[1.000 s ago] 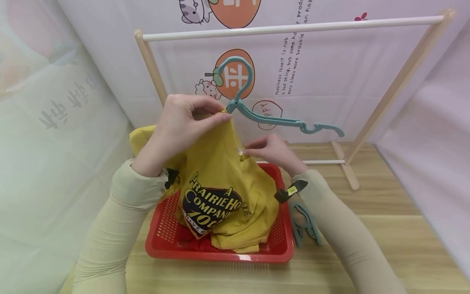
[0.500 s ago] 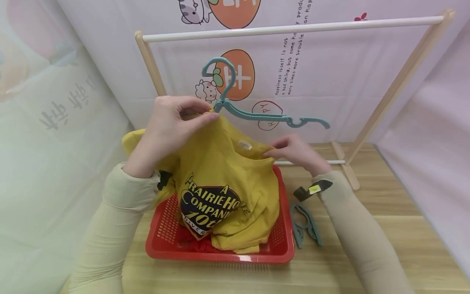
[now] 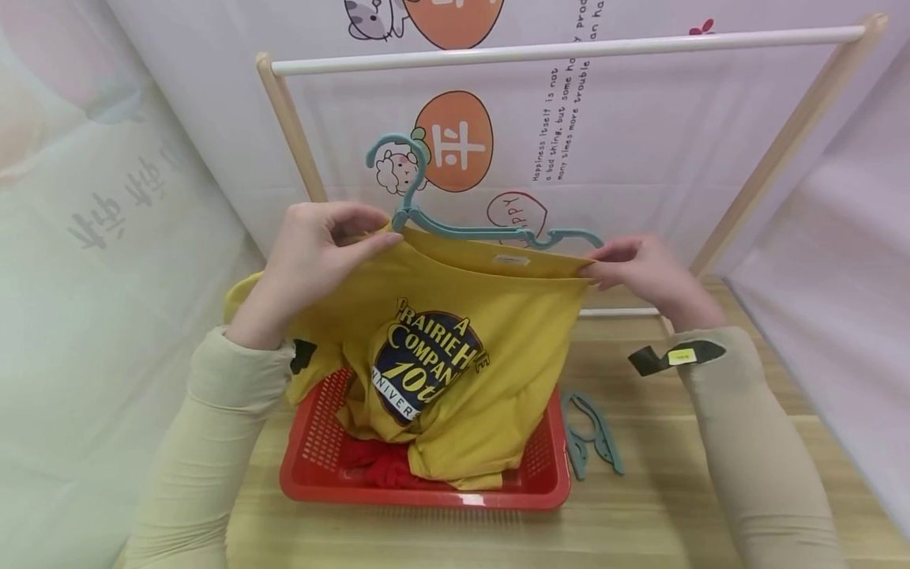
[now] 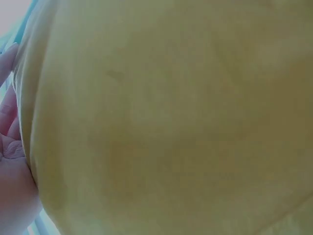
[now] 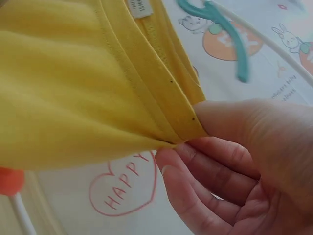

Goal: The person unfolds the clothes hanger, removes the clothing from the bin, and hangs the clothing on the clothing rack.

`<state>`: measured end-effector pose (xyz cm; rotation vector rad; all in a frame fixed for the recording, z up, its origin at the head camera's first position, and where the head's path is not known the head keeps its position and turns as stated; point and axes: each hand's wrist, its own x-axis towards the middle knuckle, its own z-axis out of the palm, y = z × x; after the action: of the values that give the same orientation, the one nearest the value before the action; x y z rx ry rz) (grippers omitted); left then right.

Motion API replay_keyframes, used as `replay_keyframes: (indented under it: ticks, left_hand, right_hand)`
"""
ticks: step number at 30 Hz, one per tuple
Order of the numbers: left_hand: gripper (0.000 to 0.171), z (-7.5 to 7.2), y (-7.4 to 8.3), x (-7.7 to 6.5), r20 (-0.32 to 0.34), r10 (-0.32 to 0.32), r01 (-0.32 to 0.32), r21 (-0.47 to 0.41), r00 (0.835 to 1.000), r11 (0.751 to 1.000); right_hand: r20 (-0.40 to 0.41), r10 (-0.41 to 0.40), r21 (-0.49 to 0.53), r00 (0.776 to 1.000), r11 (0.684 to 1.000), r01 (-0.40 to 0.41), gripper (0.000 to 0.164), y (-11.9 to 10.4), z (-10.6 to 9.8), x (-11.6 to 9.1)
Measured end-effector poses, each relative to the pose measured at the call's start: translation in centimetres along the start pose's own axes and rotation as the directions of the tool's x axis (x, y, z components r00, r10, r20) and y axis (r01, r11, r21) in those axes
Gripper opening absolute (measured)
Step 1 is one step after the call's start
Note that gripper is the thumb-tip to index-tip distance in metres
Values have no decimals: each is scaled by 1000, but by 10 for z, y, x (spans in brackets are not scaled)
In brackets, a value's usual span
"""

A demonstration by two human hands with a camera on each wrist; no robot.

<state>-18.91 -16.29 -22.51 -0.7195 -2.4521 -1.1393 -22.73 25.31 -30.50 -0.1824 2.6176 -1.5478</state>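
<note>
While the left hand pinches the neckline of the yellow shirt by the joint of the teal hanger, the right hand pinches its right end, the cloth draping into the red basket. Keeping that opening taut and easing it over the hanger's right tip should likely prevent snagging.

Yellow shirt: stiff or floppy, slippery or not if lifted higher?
Likely floppy: the shirt falls in loose folds down into the basket. Probably not slippery, since it looks matte. Neckline may stretch: it's drawn out nearly straight.
</note>
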Motion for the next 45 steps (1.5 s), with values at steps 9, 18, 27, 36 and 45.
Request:
replay_keyframes:
  ticks: [9, 18, 27, 36, 45]
  left_hand:
    - [18, 1, -6, -3, 35, 35, -35, -13, 999, 999]
    - [16, 0, -8, -4, 24, 66, -66, 4, 998, 998]
    - [17, 0, -4, -1, 4, 75, -75, 19, 997, 997]
    - [18, 2, -4, -1, 12, 42, -42, 4, 999, 999]
    - [17, 1, -7, -1, 4, 20, -20, -34, 1000, 999]
  right_hand:
    - [-68, 6, -17, 998, 1000, -7, 33, -7, -19, -6]
    - [-115, 10, -146, 993, 989, -27, 32, -32, -36, -11]
    - [-97, 72, -226, 993, 970, -92, 35, -68, -43, -13]
    - [15, 34, -288, 999, 957, -29, 44, -90, -42, -13]
    - [63, 2, -125, 998, 992, 6, 42, -82, -43, -12]
